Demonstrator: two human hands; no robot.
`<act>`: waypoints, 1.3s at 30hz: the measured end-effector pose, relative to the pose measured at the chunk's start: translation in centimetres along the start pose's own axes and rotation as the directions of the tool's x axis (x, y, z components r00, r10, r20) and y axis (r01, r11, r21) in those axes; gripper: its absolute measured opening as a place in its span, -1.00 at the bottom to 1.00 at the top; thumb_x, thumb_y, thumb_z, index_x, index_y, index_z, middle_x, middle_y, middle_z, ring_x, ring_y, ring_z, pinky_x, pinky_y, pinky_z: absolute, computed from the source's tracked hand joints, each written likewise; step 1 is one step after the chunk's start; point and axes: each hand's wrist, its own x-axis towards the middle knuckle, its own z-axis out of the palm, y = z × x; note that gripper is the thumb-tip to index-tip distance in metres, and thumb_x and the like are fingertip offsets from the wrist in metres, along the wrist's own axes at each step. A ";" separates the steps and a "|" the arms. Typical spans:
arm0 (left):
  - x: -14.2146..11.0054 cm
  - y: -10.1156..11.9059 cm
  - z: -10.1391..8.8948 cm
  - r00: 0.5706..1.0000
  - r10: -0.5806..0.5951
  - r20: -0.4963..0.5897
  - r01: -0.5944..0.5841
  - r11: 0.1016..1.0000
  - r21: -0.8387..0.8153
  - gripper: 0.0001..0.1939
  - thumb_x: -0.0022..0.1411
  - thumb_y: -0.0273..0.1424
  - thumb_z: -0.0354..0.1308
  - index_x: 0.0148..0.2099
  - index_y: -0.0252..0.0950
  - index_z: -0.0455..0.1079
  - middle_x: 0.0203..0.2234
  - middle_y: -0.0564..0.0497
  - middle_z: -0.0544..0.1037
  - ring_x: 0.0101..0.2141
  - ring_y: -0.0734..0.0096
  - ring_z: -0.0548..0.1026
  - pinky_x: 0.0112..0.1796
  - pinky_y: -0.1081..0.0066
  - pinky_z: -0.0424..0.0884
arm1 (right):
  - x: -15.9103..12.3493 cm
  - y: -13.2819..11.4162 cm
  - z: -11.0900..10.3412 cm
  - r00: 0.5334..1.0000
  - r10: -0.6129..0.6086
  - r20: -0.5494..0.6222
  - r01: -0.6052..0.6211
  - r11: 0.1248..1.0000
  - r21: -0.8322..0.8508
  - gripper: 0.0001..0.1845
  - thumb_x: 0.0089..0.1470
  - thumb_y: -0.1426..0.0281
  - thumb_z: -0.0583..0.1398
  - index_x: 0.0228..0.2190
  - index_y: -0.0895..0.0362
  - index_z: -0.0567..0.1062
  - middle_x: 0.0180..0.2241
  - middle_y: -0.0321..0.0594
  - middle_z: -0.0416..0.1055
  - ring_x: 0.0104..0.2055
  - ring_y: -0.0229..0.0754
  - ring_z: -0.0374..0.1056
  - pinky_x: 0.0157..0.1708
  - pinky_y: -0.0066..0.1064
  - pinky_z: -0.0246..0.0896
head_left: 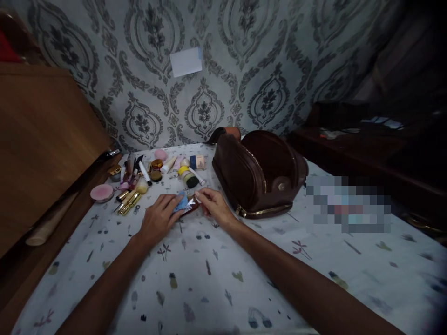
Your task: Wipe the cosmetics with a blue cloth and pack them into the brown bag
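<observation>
I see the left hand (pixel 161 215) holding a blue cloth (pixel 180 202) against a shiny case (pixel 190 205), the right hand (pixel 213 204) pinching its end, toward the sheet's (pixel 195 288) far edge, beside the brown bag (pixel 240 179).

No wording can be read — marks on the blue-and-peach container (pixel 198 162), just left of the frame's centre, are too small.

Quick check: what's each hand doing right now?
Left hand: closed, holding a blue cloth-like piece.
Right hand: fingers pinched at the edge of a shiny brown item.
</observation>
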 end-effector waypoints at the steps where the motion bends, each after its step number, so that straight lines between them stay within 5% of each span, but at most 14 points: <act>1: 0.1 0.3 0.1 1.000 0.026 -0.009 -0.026 1.000 -0.010 -0.61 0.44 -0.23 -0.07 0.19 -0.29 0.30 -0.07 -0.14 0.54 -0.05 0.21 0.46 -0.11 0.30 0.45 | 0.0 0.1 0.0 1.000 -0.013 0.006 0.013 1.000 0.000 -0.47 -0.04 -0.12 0.22 -0.51 0.11 0.38 -0.78 -0.47 0.12 -0.75 -0.37 0.01 -0.75 -0.50 -0.12; 6: -0.1 -0.1 0.3 0.996 -0.048 0.072 0.051 0.998 -0.042 -0.58 0.44 -0.18 -0.08 0.21 -0.25 0.29 -0.04 -0.12 0.53 -0.05 0.23 0.48 -0.14 0.32 0.47 | 0.1 0.4 0.0 0.999 -0.036 -0.012 0.036 0.999 0.004 -0.49 -0.02 -0.09 0.23 -0.42 0.13 0.45 -0.76 -0.48 0.13 -0.75 -0.37 0.01 -0.76 -0.50 -0.13; 14: -0.2 -1.8 -0.5 0.906 -0.304 0.295 0.293 0.953 0.082 -0.63 0.40 -0.11 -0.02 -0.28 -0.25 0.41 -0.39 -0.02 0.55 -0.31 0.26 0.53 -0.32 0.37 0.36 | -0.1 0.3 0.0 0.996 -0.062 0.072 0.055 0.994 0.096 -0.51 -0.04 0.05 0.31 -0.18 0.13 0.48 -0.66 -0.45 0.22 -0.69 -0.37 0.07 -0.68 -0.50 -0.06; 18: -0.2 -1.4 -0.2 0.927 -0.314 0.206 0.300 0.949 0.096 -0.66 0.42 -0.17 -0.04 -0.25 -0.27 0.43 -0.35 -0.04 0.57 -0.29 0.25 0.52 -0.31 0.35 0.38 | -0.1 0.3 0.0 0.993 -0.058 0.098 0.044 0.990 0.132 -0.52 -0.05 0.03 0.31 -0.22 0.12 0.45 -0.61 -0.44 0.28 -0.68 -0.39 0.08 -0.68 -0.50 -0.06; 23: 0.0 0.2 0.0 0.994 -0.093 -0.051 0.092 0.996 -0.014 -0.66 0.44 -0.28 -0.06 0.12 -0.30 0.36 -0.15 -0.12 0.56 -0.12 0.23 0.48 -0.14 0.30 0.45 | 0.0 0.2 0.2 0.992 -0.119 0.038 0.117 0.991 0.058 -0.58 -0.09 0.04 0.33 -0.39 0.13 0.46 -0.56 -0.39 0.34 -0.60 -0.36 0.14 -0.61 -0.49 0.04; 28: 0.1 0.8 0.2 0.993 0.106 -0.042 -0.107 0.994 -0.027 -0.56 0.43 -0.36 -0.03 0.30 -0.26 0.19 0.04 -0.15 0.49 0.04 0.21 0.42 -0.04 0.27 0.47 | 0.1 0.3 0.2 0.992 -0.123 -0.033 0.123 0.992 0.000 -0.57 -0.12 0.02 0.35 -0.47 0.13 0.44 -0.52 -0.32 0.38 -0.50 -0.29 0.23 -0.53 -0.47 0.11; 33: -0.6 -1.2 0.8 0.998 -0.016 0.057 0.015 1.000 0.024 -0.62 0.46 -0.28 -0.11 0.20 -0.29 0.30 -0.04 -0.15 0.52 -0.04 0.21 0.46 -0.09 0.26 0.48 | 0.1 0.4 0.0 0.997 -0.038 -0.063 0.039 0.999 0.019 -0.56 -0.12 0.00 0.32 -0.42 0.11 0.41 -0.59 -0.38 0.32 -0.60 -0.31 0.17 -0.63 -0.47 0.04; 39: -0.8 -2.6 1.0 0.962 -0.223 0.155 0.223 0.975 0.015 -0.60 0.48 -0.25 -0.23 -0.11 -0.29 0.41 -0.26 -0.08 0.52 -0.18 0.28 0.48 -0.16 0.32 0.46 | 0.0 0.2 -0.1 0.992 -0.122 -0.028 0.119 0.990 -0.079 -0.63 0.00 0.12 0.25 -0.24 0.13 0.53 -0.59 -0.36 0.31 -0.55 -0.27 0.21 -0.55 -0.45 0.11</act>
